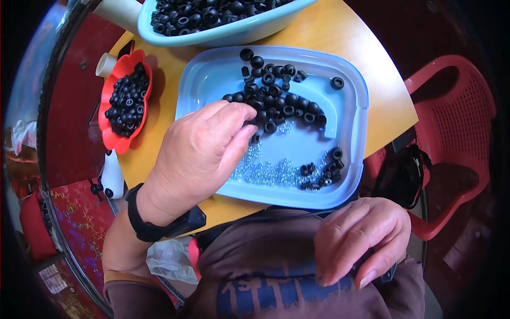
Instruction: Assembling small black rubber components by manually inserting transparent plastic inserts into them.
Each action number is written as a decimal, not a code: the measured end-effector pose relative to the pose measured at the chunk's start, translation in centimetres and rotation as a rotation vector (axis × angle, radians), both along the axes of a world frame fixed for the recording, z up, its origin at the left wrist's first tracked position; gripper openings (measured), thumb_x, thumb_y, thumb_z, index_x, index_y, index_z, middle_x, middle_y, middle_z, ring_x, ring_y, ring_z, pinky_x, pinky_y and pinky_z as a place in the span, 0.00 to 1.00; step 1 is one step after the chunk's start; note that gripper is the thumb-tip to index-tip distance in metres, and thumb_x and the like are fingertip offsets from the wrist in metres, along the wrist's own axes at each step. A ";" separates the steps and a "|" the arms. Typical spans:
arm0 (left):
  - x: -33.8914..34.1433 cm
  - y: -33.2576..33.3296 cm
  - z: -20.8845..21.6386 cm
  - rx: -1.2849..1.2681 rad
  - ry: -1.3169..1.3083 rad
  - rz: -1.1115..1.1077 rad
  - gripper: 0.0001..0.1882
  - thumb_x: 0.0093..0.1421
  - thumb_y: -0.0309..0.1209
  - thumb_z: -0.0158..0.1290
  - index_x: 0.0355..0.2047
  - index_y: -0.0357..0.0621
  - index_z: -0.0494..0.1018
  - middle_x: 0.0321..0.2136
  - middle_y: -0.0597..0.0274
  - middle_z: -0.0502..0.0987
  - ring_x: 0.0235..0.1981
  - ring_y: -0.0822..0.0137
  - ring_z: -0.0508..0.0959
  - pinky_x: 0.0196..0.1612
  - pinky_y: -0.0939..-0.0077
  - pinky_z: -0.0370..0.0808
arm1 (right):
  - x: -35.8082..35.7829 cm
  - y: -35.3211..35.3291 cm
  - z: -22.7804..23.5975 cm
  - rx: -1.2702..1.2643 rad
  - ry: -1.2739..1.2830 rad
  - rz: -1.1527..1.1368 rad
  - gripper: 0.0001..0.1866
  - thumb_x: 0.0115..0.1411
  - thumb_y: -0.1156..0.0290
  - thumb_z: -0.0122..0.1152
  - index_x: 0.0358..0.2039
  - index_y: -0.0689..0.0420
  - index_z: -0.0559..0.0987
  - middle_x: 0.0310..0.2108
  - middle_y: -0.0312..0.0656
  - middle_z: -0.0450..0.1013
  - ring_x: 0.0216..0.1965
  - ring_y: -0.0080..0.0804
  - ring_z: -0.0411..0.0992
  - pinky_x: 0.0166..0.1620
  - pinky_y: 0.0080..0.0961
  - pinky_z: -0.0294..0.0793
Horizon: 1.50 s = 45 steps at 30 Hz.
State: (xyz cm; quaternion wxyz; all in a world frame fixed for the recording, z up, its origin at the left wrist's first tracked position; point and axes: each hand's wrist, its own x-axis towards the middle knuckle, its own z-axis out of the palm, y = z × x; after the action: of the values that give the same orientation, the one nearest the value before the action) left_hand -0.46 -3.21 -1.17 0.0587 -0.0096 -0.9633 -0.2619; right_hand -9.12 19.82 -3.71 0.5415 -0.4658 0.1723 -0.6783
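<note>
Head view: centre, my left hand [204, 139] is at hollow black caps [288, 110], many apparently left in the blue tray [309, 142]; my right hand [366, 234], lower right, curls; I can't tell either grip.

The tray [308, 142] is light blue; inside it, the parts [279, 102] are black; left of it, the dish [120, 142] is red; under it, the table [390, 101] is yellow.

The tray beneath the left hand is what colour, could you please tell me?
The tray is light blue, seen best in the head view.
</note>
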 end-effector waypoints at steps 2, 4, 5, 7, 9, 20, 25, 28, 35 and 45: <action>-0.9 -0.3 -0.2 -0.038 -0.007 -0.001 0.11 0.51 0.21 0.52 0.36 0.37 0.71 0.25 0.55 0.71 0.25 0.61 0.73 0.28 0.74 0.69 | -0.2 0.0 -0.2 0.054 -0.025 -0.057 0.14 0.53 0.78 0.59 0.38 0.75 0.75 0.34 0.56 0.72 0.33 0.42 0.72 0.36 0.31 0.71; -1.5 -0.5 -0.6 -0.122 -0.052 0.000 0.12 0.51 0.22 0.53 0.37 0.39 0.71 0.24 0.56 0.69 0.24 0.60 0.72 0.27 0.73 0.69 | -0.5 -0.3 0.0 0.086 -0.027 -0.058 0.13 0.52 0.79 0.58 0.37 0.74 0.75 0.34 0.55 0.72 0.33 0.41 0.72 0.36 0.30 0.70; -1.7 -0.6 -1.0 -0.151 -0.025 -0.014 0.13 0.50 0.22 0.54 0.38 0.40 0.71 0.24 0.56 0.69 0.23 0.59 0.72 0.27 0.72 0.69 | -0.7 -0.5 0.2 0.113 0.004 -0.062 0.13 0.52 0.79 0.58 0.37 0.74 0.75 0.34 0.55 0.73 0.33 0.40 0.72 0.36 0.30 0.70; -2.2 -0.8 -1.0 -0.231 -0.023 -0.056 0.13 0.50 0.22 0.54 0.38 0.41 0.71 0.24 0.56 0.69 0.23 0.59 0.72 0.27 0.72 0.69 | -1.0 -0.9 0.3 0.176 0.025 -0.066 0.11 0.52 0.81 0.57 0.37 0.73 0.76 0.33 0.53 0.73 0.33 0.39 0.72 0.36 0.28 0.70; -2.6 -1.2 -1.0 -0.314 -0.019 -0.099 0.14 0.49 0.22 0.54 0.38 0.41 0.71 0.24 0.57 0.69 0.23 0.59 0.71 0.26 0.72 0.68 | -1.2 -1.1 0.3 0.245 0.004 -0.091 0.11 0.52 0.81 0.57 0.36 0.73 0.76 0.33 0.53 0.74 0.33 0.39 0.73 0.36 0.28 0.71; 1.1 1.8 2.9 0.541 -0.207 -0.058 0.19 0.46 0.23 0.58 0.40 0.41 0.71 0.23 0.62 0.71 0.21 0.63 0.72 0.24 0.74 0.69 | 0.3 -3.2 0.9 0.658 -0.526 -0.252 0.21 0.58 0.82 0.50 0.53 0.65 0.62 0.44 0.41 0.68 0.48 0.22 0.66 0.52 0.20 0.64; 1.6 2.5 0.6 0.338 -0.053 -0.081 0.18 0.50 0.24 0.56 0.43 0.40 0.72 0.27 0.61 0.75 0.23 0.68 0.72 0.26 0.79 0.69 | 0.4 -3.7 -0.3 0.615 -0.510 -0.307 0.20 0.58 0.82 0.51 0.52 0.66 0.64 0.44 0.41 0.69 0.46 0.22 0.68 0.51 0.20 0.68; 1.5 2.9 0.2 0.336 -0.005 -0.057 0.19 0.50 0.24 0.56 0.44 0.39 0.71 0.26 0.60 0.75 0.22 0.66 0.72 0.26 0.79 0.69 | 0.4 -3.6 -0.3 0.623 -0.510 -0.339 0.19 0.58 0.82 0.51 0.52 0.65 0.65 0.43 0.41 0.70 0.46 0.22 0.68 0.51 0.20 0.68; 1.0 2.9 0.7 0.430 -0.070 0.099 0.13 0.46 0.21 0.55 0.35 0.38 0.73 0.19 0.66 0.69 0.17 0.73 0.65 0.20 0.82 0.61 | 0.0 -2.4 0.4 0.681 -0.273 -0.714 0.17 0.54 0.62 0.57 0.36 0.64 0.73 0.25 0.44 0.68 0.22 0.29 0.69 0.26 0.23 0.70; -2.4 3.0 -1.8 -0.160 -0.086 -0.091 0.08 0.46 0.22 0.55 0.29 0.39 0.71 0.21 0.58 0.69 0.20 0.58 0.70 0.23 0.71 0.66 | -0.4 -0.6 0.2 0.466 -0.292 -0.832 0.17 0.61 0.60 0.49 0.35 0.63 0.67 0.16 0.37 0.62 0.13 0.23 0.60 0.14 0.21 0.63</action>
State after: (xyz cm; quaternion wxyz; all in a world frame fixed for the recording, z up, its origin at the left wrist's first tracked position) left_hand -2.86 -0.18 -2.97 0.0045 -0.0465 -0.9813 -0.1868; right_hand -9.54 19.25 -3.46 0.3331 -0.1242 0.4129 -0.8385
